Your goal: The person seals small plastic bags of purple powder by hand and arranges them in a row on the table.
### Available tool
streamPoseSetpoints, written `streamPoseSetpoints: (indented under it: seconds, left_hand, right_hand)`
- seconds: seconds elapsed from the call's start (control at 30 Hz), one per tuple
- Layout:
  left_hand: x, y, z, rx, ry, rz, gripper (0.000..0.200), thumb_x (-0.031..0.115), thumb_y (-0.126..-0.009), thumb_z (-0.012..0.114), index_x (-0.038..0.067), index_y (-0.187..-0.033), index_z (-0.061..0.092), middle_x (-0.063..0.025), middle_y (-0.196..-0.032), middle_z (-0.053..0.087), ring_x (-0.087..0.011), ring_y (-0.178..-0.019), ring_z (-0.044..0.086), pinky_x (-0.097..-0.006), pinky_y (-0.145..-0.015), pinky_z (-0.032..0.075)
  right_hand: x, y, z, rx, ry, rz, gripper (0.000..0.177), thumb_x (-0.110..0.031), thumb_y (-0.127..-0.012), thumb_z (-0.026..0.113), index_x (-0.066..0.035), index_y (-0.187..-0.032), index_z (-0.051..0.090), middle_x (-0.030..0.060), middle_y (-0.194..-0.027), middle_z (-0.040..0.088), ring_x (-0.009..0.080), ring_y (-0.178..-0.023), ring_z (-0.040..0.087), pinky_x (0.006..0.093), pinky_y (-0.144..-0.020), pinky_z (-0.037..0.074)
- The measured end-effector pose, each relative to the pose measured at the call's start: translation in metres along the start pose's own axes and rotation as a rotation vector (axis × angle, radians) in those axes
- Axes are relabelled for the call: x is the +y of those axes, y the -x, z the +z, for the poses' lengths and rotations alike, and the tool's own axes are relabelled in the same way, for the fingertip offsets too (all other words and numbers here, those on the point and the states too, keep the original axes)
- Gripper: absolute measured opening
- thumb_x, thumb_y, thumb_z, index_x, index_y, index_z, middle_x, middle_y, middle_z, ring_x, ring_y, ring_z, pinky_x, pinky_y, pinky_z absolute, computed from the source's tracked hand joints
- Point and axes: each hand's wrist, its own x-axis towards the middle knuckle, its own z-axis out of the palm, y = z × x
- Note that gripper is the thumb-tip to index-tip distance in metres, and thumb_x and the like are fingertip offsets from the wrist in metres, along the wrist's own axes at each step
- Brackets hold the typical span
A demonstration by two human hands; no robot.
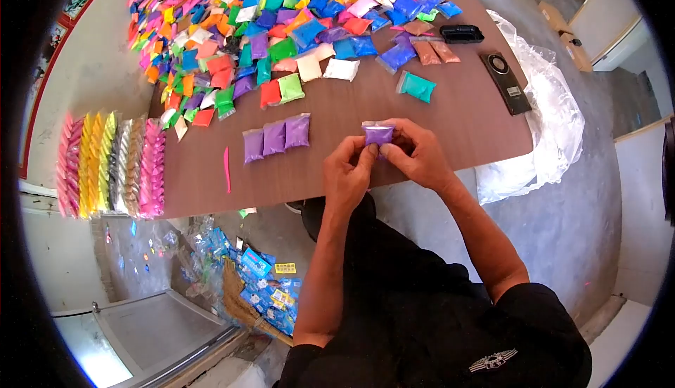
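- Head view, looking down at a person's two bare hands, held just above the near edge of a brown table [457, 117].
- Both hands are together and pinch one small purple packet [378, 133] between them.
- The left hand [348, 171] grips the packet's lower left side with thumb and fingers. The right hand [420, 156] grips its right side, with fingers curled over the top corner.
- The packet sits at the fingertips, on the far side of both hands and away from the body. Its top edge runs left to right, roughly in line with the table's near edge. Its lower part is hidden behind the fingers, so its full shape cannot be told.
- A row [275, 137] of three matching purple packets lies flat on the table, to the left of the hands and near them. They lie side by side, long sides pointing away from the person. The left hand is the nearer one to this row.
- A thin pink stick [227, 170] lies on the table left of the row.
- A lone teal packet [417, 86] lies beyond the hands, apart from them.
- A big loose pile [281, 22] of packets in many colours covers the far half of the table, well apart from the hands.
- A flat black scale [506, 82] and a small black case [462, 34] lie on the far right of the table.
- Strips [112, 163] of packed colour lie in a row at far left.
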Motion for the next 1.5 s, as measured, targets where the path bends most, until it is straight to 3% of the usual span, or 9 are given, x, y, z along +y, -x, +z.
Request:
streamPoseSetpoints:
  seconds: [0.1,0.27,0.53,0.83,1.17,1.23,1.47,1.5]
  left_hand:
    - [-0.001,0.0,0.0,0.004,-0.077,0.07,0.018,0.013,-0.097,0.069,-0.001,-0.107,0.069,-0.0015,-0.083,0.069,-0.0068,-0.076,0.06,-0.0245,-0.067,0.049]
    - [0.01,0.0,0.004,-0.011,0.055,0.061,0.018,0.012,-0.097,0.069,-0.002,-0.108,0.07,-0.0016,-0.089,0.07,-0.0079,-0.083,0.063,-0.0243,-0.074,0.052]
    - [-0.007,-0.002,0.0,-0.005,0.042,0.031,0.017,0.013,-0.097,0.069,-0.001,-0.107,0.071,0.0005,-0.086,0.067,-0.0064,-0.079,0.059,-0.0233,-0.071,0.049]
    - [0.008,-0.001,0.003,0.013,0.073,0.034,0.018,0.013,-0.096,0.07,0.0,-0.107,0.071,0.0003,-0.088,0.069,-0.0066,-0.079,0.06,-0.0238,-0.071,0.05]
    - [-0.006,-0.002,-0.003,-0.003,0.171,-0.001,0.012,0.01,-0.095,0.071,0.0,-0.102,0.071,0.0022,-0.087,0.068,-0.0049,-0.079,0.059,-0.0208,-0.071,0.048]
    - [-0.007,-0.001,-0.003,0.003,0.133,0.018,0.012,0.01,-0.095,0.071,0.0,-0.101,0.071,0.0018,-0.088,0.068,-0.0049,-0.079,0.059,-0.0207,-0.07,0.048]
    - [0.011,0.0,0.001,-0.01,0.158,-0.034,0.013,0.011,-0.094,0.071,0.0,-0.102,0.07,-0.0001,-0.088,0.069,-0.0056,-0.079,0.06,-0.0221,-0.07,0.049]
    - [0.01,0.0,0.001,-0.01,0.158,-0.035,0.013,0.011,-0.094,0.071,0.0,-0.102,0.07,-0.0001,-0.088,0.069,-0.0056,-0.079,0.06,-0.0221,-0.07,0.049]
  right_hand:
    - [0.003,0.0,-0.003,-0.004,-0.01,0.03,0.029,-0.003,-0.093,0.066,0.001,-0.122,0.063,0.0065,-0.096,0.071,0.0094,-0.085,0.066,0.0274,-0.076,0.055]
    - [0.007,0.0,-0.005,-0.024,-0.088,0.051,0.029,-0.001,-0.096,0.063,0.002,-0.124,0.061,0.0032,-0.104,0.067,0.0069,-0.092,0.062,0.0239,-0.08,0.053]
    - [-0.004,0.002,-0.004,-0.038,0.131,0.066,0.025,-0.004,-0.095,0.065,0.002,-0.119,0.064,0.002,-0.096,0.068,0.0063,-0.084,0.062,0.0248,-0.075,0.053]
    - [0.007,0.003,-0.004,0.008,-0.041,0.059,0.023,-0.003,-0.096,0.065,0.002,-0.118,0.065,0.0018,-0.097,0.068,0.0059,-0.085,0.061,0.0244,-0.076,0.052]
    - [-0.001,0.001,-0.004,-0.029,0.111,0.052,0.021,-0.003,-0.093,0.066,0.002,-0.113,0.067,0.0011,-0.092,0.068,0.006,-0.081,0.06,0.0244,-0.073,0.052]
    - [0.001,0.0,-0.003,0.021,0.12,-0.006,0.019,-0.01,-0.092,0.068,0.001,-0.107,0.07,0.0084,-0.082,0.07,0.0105,-0.071,0.062,0.0286,-0.065,0.052]
    - [0.004,0.001,-0.002,0.071,0.079,-0.003,0.017,-0.011,-0.093,0.067,0.001,-0.105,0.07,0.0103,-0.081,0.07,0.0116,-0.072,0.063,0.0296,-0.066,0.053]
    - [0.003,0.002,-0.004,0.039,0.11,0.012,0.016,-0.008,-0.093,0.067,0.002,-0.106,0.069,0.0071,-0.085,0.07,0.0094,-0.076,0.062,0.0276,-0.068,0.052]
